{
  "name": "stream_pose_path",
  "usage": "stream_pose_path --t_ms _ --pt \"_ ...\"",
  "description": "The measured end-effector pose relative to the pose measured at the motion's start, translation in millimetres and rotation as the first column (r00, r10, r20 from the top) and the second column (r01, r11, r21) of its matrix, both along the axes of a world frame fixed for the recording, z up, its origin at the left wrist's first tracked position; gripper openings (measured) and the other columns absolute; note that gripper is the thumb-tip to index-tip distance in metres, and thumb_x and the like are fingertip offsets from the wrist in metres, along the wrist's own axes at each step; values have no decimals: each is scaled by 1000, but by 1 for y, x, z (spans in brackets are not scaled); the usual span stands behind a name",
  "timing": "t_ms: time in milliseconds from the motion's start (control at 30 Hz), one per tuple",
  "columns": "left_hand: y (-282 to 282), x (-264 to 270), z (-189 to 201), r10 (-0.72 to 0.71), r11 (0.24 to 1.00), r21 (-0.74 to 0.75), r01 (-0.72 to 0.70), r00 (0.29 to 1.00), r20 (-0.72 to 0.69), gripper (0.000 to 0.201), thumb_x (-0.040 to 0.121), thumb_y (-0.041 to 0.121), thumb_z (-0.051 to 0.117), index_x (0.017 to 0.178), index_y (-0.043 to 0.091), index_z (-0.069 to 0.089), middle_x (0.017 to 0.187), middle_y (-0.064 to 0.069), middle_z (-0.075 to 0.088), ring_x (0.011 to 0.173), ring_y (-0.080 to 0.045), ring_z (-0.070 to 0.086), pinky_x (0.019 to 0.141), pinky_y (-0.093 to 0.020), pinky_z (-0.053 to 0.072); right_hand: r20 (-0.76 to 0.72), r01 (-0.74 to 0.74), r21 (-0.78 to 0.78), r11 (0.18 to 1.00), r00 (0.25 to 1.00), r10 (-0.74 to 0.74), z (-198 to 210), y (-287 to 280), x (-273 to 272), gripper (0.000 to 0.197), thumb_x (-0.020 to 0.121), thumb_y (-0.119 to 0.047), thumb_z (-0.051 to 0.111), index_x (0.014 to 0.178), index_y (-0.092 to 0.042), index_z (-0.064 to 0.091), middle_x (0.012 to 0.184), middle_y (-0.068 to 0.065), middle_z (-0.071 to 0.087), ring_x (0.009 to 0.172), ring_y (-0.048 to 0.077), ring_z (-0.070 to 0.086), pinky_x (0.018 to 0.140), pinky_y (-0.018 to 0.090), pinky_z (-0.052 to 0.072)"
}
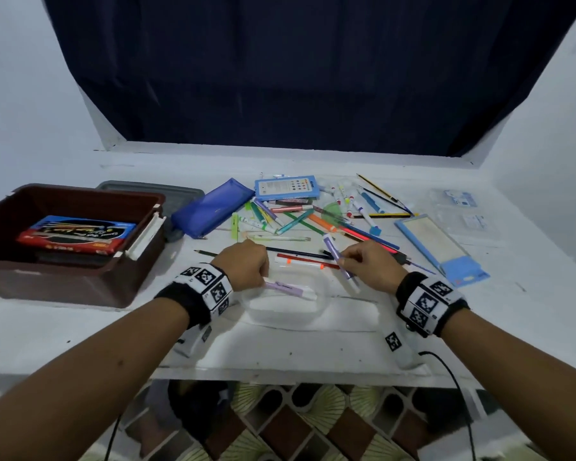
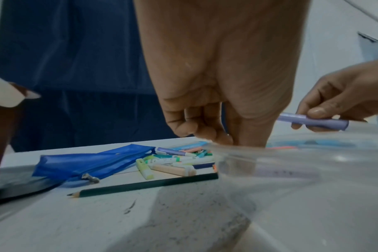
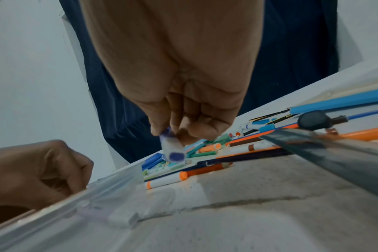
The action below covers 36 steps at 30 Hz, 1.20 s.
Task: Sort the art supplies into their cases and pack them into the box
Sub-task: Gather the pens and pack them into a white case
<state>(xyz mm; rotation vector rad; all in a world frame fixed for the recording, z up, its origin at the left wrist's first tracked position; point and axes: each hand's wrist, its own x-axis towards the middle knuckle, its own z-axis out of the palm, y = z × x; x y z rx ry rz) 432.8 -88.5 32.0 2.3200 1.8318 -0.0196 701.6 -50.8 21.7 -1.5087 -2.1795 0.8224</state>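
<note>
A clear plastic case (image 1: 325,296) lies open on the white table just in front of me. Inside it rests one lilac marker (image 1: 290,289). My left hand (image 1: 261,277) is curled at the case's left rim and pinches it, with the thumb down on the clear edge (image 2: 291,153). To the right of the case my right hand (image 1: 345,261) pinches a second lilac marker (image 1: 333,252) between thumb and fingers, its tip slanting down toward the case. In the right wrist view the marker's (image 3: 173,150) dark end faces the camera.
A brown box (image 1: 80,284) holding packets stands at the left, a grey lid (image 1: 167,191) behind it. A blue mesh pouch (image 1: 213,207), a heap of markers and pencils (image 1: 296,217), a blue card pack (image 1: 286,188) and a light-blue tray (image 1: 443,247) lie beyond the hands.
</note>
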Motion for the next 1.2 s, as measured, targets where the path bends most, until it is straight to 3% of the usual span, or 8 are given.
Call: stream_pose_path --t_ms 133,267,467,633,767,900,1100,1200 --pt "4 3 -5 -52 998 11 55 986 -156 15 78 26 71 92 21 73 101 -3 61 96 -23 57 76 -35 53 62 1 11 1000 998 -1 -1 -7 3 18 93 -20 62 77 -22 69 77 -1 68 79 26 64 81 43 53" --pt "5 3 -11 -88 989 87 116 956 -280 20 82 29 67 96 14 71 110 -7 53 110 -26 46 74 -35 45 62 -10 11 1000 998 10 2 -10 4 18 92 -21 64 75 -28 66 80 -4 68 82 21 64 83 43 52" --pt "10 -6 -10 -70 991 97 94 972 -225 25 84 28 66 101 11 71 116 -7 47 113 -26 43 81 -36 47 63 -17 -4 1000 998 18 3 -12 1 11 91 -22 66 94 -15 74 79 -7 64 80 19 61 82 40 52" --pt "18 -14 -12 -39 999 25 43 992 -122 17 82 24 66 97 16 68 112 -4 56 99 -24 56 83 -38 51 60 -45 -25 999 997 46 6 -12 -5 16 91 -22 65 102 -14 74 85 -4 68 77 14 61 79 35 52" --pt "24 -15 -9 -11 1000 25 15 992 -125 15 84 27 64 98 21 66 108 -4 59 97 -24 58 84 -37 51 74 -77 -26 997 994 78 10 -12 -8 15 91 -21 65 101 -15 74 92 1 70 79 14 59 80 35 51" --pt "24 -15 -12 -5 1000 6 6 990 -142 24 83 32 67 100 21 54 107 -5 59 92 -24 57 76 -33 50 82 -104 -22 994 991 105 25 -13 -14 10 92 -18 64 94 -17 73 80 -11 65 76 8 57 81 32 51" --pt "23 -32 -13 140 990 -17 -141 949 284 41 84 33 69 119 25 49 103 -3 64 87 -21 61 80 -34 50 122 -172 92 981 980 160 67 -8 -38 14 94 -20 62 101 -16 73 84 -11 65 82 9 61 80 28 49" --pt "20 -47 -9 266 964 -110 -242 873 409 17 90 25 64 102 12 64 88 -5 70 68 -19 67 61 -28 53 191 -272 146 951 951 243 84 -4 -68 15 93 -21 62 102 -16 74 85 -9 65 82 12 60 76 28 47"
